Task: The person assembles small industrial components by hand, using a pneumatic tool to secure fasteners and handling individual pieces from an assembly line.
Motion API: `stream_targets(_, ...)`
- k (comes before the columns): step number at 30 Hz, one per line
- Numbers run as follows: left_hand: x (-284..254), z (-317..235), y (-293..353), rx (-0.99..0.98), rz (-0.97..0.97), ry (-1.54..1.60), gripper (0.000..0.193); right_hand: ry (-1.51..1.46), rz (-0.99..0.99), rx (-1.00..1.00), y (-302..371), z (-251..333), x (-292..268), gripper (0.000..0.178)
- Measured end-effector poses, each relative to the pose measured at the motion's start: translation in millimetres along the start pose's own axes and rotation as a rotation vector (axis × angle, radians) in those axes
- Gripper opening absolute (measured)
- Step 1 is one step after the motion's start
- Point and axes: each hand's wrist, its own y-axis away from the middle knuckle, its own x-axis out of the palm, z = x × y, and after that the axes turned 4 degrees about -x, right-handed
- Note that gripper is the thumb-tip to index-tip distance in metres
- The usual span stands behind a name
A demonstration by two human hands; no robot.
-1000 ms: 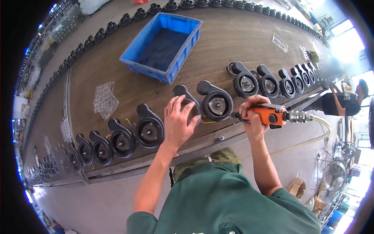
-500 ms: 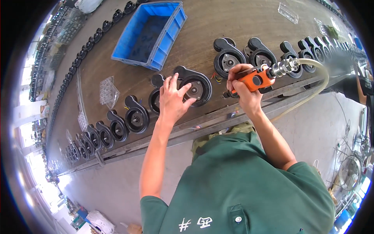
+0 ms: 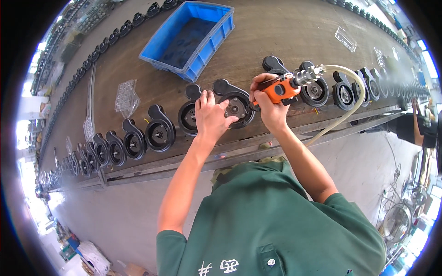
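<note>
My right hand (image 3: 270,108) is wrapped around an orange air tool (image 3: 280,90) with a metal hose fitting and a clear hose (image 3: 354,73). The tool's lower end is at the right rim of a round black housing (image 3: 249,120) with a raised arm. Inside that housing sits a grey metal plate with a central shaft (image 3: 235,109). My left hand (image 3: 211,118) has its fingers spread, with thumb and forefinger touching the plate. Its other fingers reach over the gap toward a similar housing (image 3: 185,120) on the left, partly hidden by the hand.
Rows of similar black housings (image 3: 159,135) stand along the near edge on both sides. A blue crate (image 3: 199,60) with dark contents lies farther back. Clear plastic trays (image 3: 126,99) rest at left and far right (image 3: 345,39). A metal rail (image 3: 138,171) borders the table.
The air tool in my right hand has moved left, closer to the housing under my left hand. My left hand stays on that housing. The whole view has shifted slightly.
</note>
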Motion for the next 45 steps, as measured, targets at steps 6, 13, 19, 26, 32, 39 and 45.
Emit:
stream_targets(6,-14.3,-14.9,-5.6,-0.052,0.107,-0.116,0.06,0.114,0.047,0.019,-6.7,-19.7,5.5,0.025)
stream_targets(13,-9.9,-19.6,-7.3,-0.054,0.114,-0.194,0.049,0.134,0.067,0.046,-8.8,-27.9,-0.5,0.025)
stream_targets(19,-3.6,-19.3,-10.8,-0.053,0.138,-0.244,0.043,0.15,0.082,0.048,-8.8,-28.9,1.3,0.023)
stream_targets(26,-3.4,-23.0,-10.4,-0.074,0.138,-0.255,0.041,0.148,0.082,0.004,-16.7,-29.2,7.4,0.021)
stream_targets(32,0.1,-22.3,-9.9,-0.079,0.127,-0.268,0.041,0.125,0.089,-0.052,-38.5,-31.9,17.6,0.019)
stream_targets(39,3.5,-19.7,-8.0,-0.073,0.08,-0.194,0.037,0.13,0.097,-0.061,-44.5,-38.9,15.4,0.014)
stream_targets(45,3.9,-19.1,-6.9,-0.061,0.046,-0.171,0.035,0.108,0.117,-0.062,-45.5,-49.3,8.6,0.018)
